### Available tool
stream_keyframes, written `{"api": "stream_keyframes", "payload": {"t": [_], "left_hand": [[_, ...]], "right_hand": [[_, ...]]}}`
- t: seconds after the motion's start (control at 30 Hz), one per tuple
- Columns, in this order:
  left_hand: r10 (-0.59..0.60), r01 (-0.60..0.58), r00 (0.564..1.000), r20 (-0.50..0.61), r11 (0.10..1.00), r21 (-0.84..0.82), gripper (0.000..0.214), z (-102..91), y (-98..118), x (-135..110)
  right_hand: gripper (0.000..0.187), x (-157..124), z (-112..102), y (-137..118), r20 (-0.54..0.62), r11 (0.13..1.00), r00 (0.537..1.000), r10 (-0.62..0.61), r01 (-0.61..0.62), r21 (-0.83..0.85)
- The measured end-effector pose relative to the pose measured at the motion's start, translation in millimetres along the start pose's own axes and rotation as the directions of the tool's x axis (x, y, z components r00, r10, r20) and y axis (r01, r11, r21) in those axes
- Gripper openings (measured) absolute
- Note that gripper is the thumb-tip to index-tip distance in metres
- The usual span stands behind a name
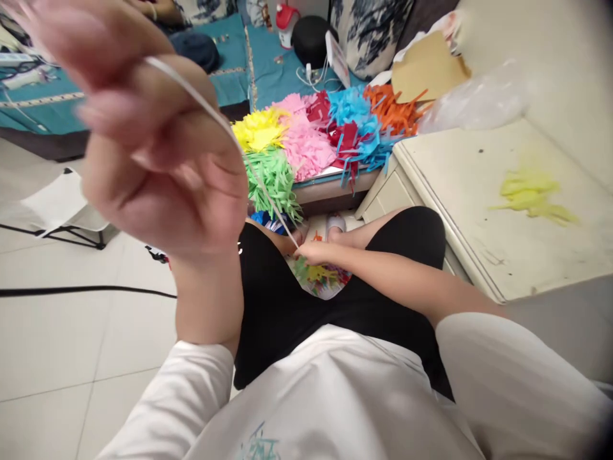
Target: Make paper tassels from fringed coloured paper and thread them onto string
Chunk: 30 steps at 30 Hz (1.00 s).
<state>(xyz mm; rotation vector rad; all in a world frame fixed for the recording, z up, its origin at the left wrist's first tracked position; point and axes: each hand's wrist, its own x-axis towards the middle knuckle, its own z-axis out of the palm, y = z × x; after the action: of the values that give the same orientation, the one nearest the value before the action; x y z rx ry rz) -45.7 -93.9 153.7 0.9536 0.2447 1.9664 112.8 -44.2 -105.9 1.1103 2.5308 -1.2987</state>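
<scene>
My left hand (153,140) is raised close to the camera, blurred, its fingers closed around a thin white strip (225,134). The strip runs taut down to my right hand (309,252), which pinches its lower end over a multicoloured fringed paper ball (320,278) lying in my lap between my knees. On a low surface ahead lie piles of fringed paper: yellow (261,128), green (272,179), pink (304,144), red (345,137), blue (366,128) and orange (393,108).
A cream cabinet top (479,211) at the right carries yellow paper scraps (531,195) and a clear plastic bag (474,99). A folding stool (62,207) and a black cable (86,292) are on the tiled floor at the left. Another person's arm (153,9) shows at the top.
</scene>
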Motion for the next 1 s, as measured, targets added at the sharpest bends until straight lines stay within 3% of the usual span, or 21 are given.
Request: {"api": "stream_keyframes", "payload": {"t": [0.07,0.13,0.27,0.37,0.47,0.53,0.63,0.7,0.77,0.87,0.93,1.0], "left_hand": [[-0.103,0.1,0.991,0.084,0.994,0.039,0.04,-10.0,-7,2],[-0.192,0.181,0.976,0.106,0.978,0.105,0.028,-24.1,-22,7],[-0.221,0.221,0.975,-0.024,0.956,0.192,0.015,-64.4,-50,24],[-0.229,0.25,0.966,-0.12,0.946,0.208,0.008,-96.0,-64,41],[-0.264,0.3,0.947,-0.184,0.931,0.208,0.013,-116.6,-75,51],[-0.264,0.31,0.94,-0.214,0.926,0.216,0.017,-123.2,-83,53],[-0.321,0.398,0.901,-0.291,0.879,0.264,0.007,-125.1,-100,45],[-0.401,0.496,0.857,-0.323,0.812,0.309,0.021,-120.5,-114,30],[-0.532,0.597,0.802,-0.271,0.721,0.352,0.034,-110.2,-126,8],[-0.743,0.732,0.652,-0.155,0.562,0.385,0.033,-89.0,-136,-27],[-0.794,0.714,0.607,0.034,0.563,0.416,0.037,-77.7,-136,-45],[-0.78,0.639,0.588,0.212,0.609,0.47,0.049,-72.8,-132,-55]], "right_hand": [[0.015,-1,-5,-2,0.001,0.999,1.0,-0.028,0.028,0.044],[0.006,-3,-15,-2,-0.007,0.995,0.999,-0.05,0.051,0.088],[0.038,-17,-45,1,-0.057,0.928,0.995,-0.081,0.096,0.359],[0.056,-35,-64,-5,-0.188,0.78,0.971,-0.145,0.23,0.582],[0.067,-54,-72,-22,-0.427,0.546,0.895,-0.124,0.421,0.724],[0.068,-66,-74,-37,-0.515,0.425,0.853,-0.078,0.496,0.757],[0.068,-82,-79,-58,-0.566,0.397,0.824,-0.007,0.522,0.755],[0.068,-90,-86,-69,-0.616,0.42,0.787,0.027,0.551,0.722],[0.068,-96,-97,-78,-0.667,0.447,0.744,0.045,0.582,0.679],[0.067,-104,-114,-88,-0.734,0.494,0.676,0.072,0.615,0.615],[0.066,-110,-125,-95,-0.773,0.504,0.628,0.093,0.64,0.58],[0.065,-118,-138,-103,-0.791,0.493,0.598,0.132,0.653,0.576]]}}
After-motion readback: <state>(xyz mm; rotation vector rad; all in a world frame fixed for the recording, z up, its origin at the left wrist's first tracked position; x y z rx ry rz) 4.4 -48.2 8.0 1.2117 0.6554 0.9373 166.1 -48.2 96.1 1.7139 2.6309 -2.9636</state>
